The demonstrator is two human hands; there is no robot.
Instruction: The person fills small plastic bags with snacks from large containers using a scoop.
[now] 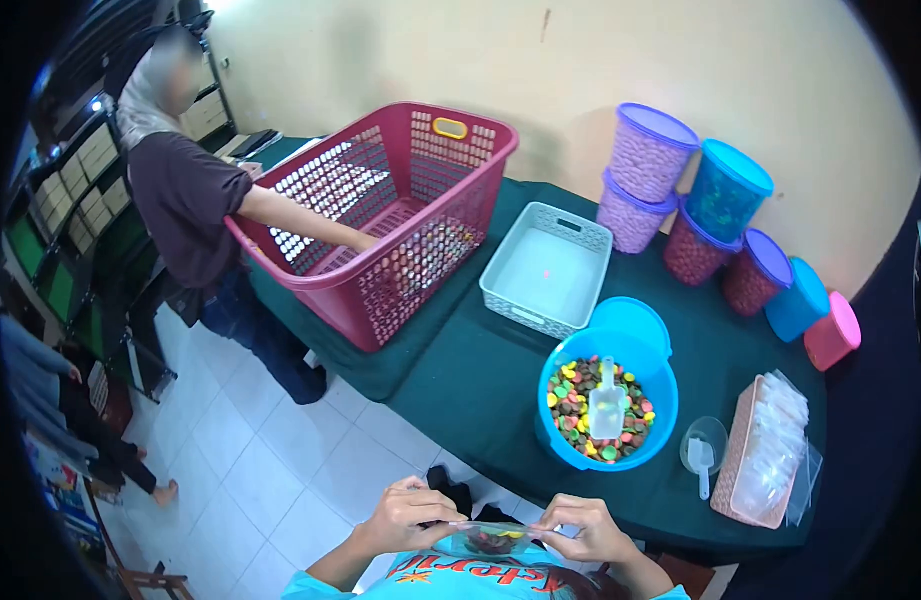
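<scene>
My left hand [412, 515] and my right hand [586, 530] pinch the two ends of the top edge of a small clear plastic bag [470, 541], close to my body. Dark, yellow and other coloured candies lie inside the bag. Ahead of my right hand on the table stands a blue tub [635, 347] of multicoloured candies [580, 440], a clear scoop [606, 415] resting on them. To the right is a small clear bowl [717, 434] with a white scoop [702, 468]. A pink basket [725, 495] at the table's right end holds a stack of clear bags [775, 450].
A pale grey basket [545, 250] and a large maroon basket [355, 305] stand on the dark green table [460, 375]. Lidded tubs, including a purple-lidded one [652, 155], line the wall. One person [190, 190] reaches into the maroon basket; another [50, 400] is at far left.
</scene>
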